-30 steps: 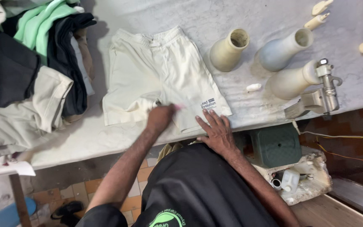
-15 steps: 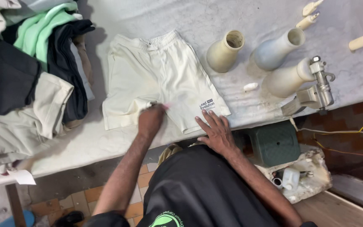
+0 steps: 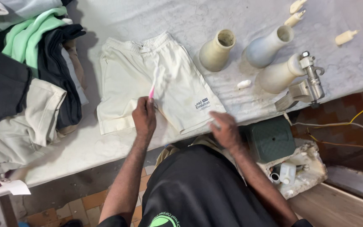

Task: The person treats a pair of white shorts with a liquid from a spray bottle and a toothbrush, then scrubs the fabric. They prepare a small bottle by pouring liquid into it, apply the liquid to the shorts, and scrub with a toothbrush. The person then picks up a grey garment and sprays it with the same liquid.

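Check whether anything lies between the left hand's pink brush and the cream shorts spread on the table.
Nothing visible does. The left hand holds the pink brush directly over the cream shorts, which lie flat on the table with nothing on top. The vases and the clothes pile sit off to either side.

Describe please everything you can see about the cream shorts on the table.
The cream shorts lie flat on the white table, with the elastic waistband away from the person. The fabric looks like soft cotton. One leg carries a small dark printed label near the hem. The left hand rests on the middle, holding a pink brush against the fabric. The right hand is at the hem nearest the person.
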